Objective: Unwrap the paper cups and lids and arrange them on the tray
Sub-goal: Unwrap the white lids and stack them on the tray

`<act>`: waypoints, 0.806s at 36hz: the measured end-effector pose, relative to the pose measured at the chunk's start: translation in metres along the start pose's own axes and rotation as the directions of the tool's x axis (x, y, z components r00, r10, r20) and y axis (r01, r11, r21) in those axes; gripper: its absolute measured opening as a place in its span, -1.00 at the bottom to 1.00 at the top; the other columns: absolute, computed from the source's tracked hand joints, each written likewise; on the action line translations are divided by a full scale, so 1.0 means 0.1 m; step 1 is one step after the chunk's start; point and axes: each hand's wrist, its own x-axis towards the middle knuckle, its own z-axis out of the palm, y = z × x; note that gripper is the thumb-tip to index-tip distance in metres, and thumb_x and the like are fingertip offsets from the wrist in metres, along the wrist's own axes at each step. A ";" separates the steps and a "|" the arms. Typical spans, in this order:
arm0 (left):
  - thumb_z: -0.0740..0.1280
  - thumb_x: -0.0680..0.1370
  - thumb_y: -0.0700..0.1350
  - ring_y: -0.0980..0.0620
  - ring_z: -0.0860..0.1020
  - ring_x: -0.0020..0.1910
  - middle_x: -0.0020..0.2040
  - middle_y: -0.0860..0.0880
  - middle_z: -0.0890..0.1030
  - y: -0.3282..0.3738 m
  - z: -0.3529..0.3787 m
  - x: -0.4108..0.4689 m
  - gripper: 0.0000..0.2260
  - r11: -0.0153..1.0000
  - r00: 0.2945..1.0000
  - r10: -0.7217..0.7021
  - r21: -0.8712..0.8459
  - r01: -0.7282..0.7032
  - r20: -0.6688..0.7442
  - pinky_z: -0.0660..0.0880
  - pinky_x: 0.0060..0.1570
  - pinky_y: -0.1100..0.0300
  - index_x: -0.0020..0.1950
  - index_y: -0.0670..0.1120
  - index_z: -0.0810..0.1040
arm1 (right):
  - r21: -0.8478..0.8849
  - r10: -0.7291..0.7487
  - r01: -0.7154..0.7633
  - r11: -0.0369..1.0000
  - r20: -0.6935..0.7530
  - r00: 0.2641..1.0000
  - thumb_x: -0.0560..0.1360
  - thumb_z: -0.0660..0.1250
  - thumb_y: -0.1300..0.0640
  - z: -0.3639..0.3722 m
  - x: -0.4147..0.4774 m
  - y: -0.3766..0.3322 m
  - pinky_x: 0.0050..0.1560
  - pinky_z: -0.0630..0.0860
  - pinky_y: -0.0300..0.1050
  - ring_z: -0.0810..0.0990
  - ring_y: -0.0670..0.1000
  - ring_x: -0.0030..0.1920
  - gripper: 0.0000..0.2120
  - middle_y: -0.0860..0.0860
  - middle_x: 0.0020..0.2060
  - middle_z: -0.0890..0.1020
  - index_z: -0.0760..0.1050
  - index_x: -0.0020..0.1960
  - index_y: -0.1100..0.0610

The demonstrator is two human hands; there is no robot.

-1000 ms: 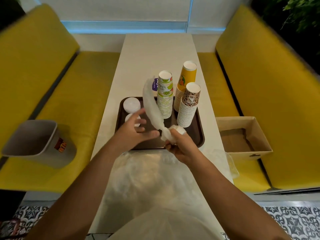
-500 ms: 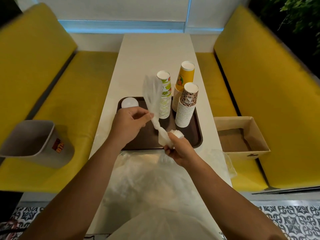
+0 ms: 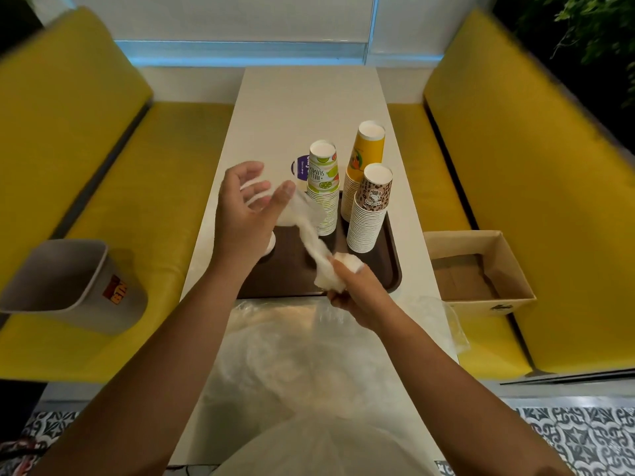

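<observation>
A dark brown tray [image 3: 391, 269] lies on the white table [image 3: 309, 104]. Three stacks of upside-down paper cups stand on it: a lime-print stack [image 3: 323, 190], an orange stack [image 3: 364, 159] and a leopard-print stack [image 3: 371, 214]. My right hand [image 3: 354, 290] grips the bunched end of a thin plastic wrapper [image 3: 305, 218] above the tray's near edge. My left hand [image 3: 244, 207] hovers over the tray's left side with fingers spread, and the wrapper's loose end drapes against its fingers. White lids [image 3: 271, 243] are mostly hidden under my left hand.
Crumpled clear plastic [image 3: 309, 345] covers the table's near end. A grey bin [image 3: 68, 286] sits on the yellow bench at left. An open cardboard box [image 3: 481, 269] sits on the right bench. A purple sticker [image 3: 299, 168] shows behind the cups.
My left hand has let go of its pinch on the wrapper, opened and lifted up and away. The wrapper now sags lower, more bunched toward my right hand.
</observation>
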 end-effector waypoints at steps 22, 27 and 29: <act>0.47 0.57 -0.19 0.18 0.66 0.02 0.10 0.09 0.67 -0.11 0.02 0.02 -0.84 1.000 0.988 -0.026 0.000 0.026 -0.150 0.62 -0.03 0.30 0.09 0.03 0.64 | -0.409 -0.030 0.014 0.912 -0.032 0.999 0.55 0.51 0.09 -0.03 0.00 0.01 0.03 0.73 0.10 0.59 0.13 0.20 -0.47 0.05 0.17 0.50 0.33 0.41 0.01; 0.45 0.58 -0.12 0.08 0.57 -0.04 0.11 -0.01 0.48 -0.17 -0.01 -0.11 -0.80 0.950 0.927 0.299 0.162 -0.267 -0.225 0.52 -0.08 0.38 0.12 -0.18 0.54 | -0.110 -0.032 0.026 0.994 -0.057 0.998 0.39 0.59 -0.08 0.01 0.01 0.03 -0.01 0.73 0.18 0.67 0.22 0.20 -0.30 0.21 0.26 0.57 0.42 0.41 0.11; 0.43 0.59 -0.08 0.14 0.52 -0.23 -0.15 0.05 0.53 -0.25 -0.06 -0.22 -0.85 0.849 0.865 0.500 0.175 -0.499 0.041 0.43 -0.20 0.37 -0.08 -0.13 0.55 | -0.009 -0.035 0.034 0.999 -0.077 0.996 0.27 0.61 -0.16 0.03 0.02 -0.01 -0.04 0.72 0.16 0.70 0.24 0.16 -0.21 0.25 0.23 0.61 0.48 0.38 0.15</act>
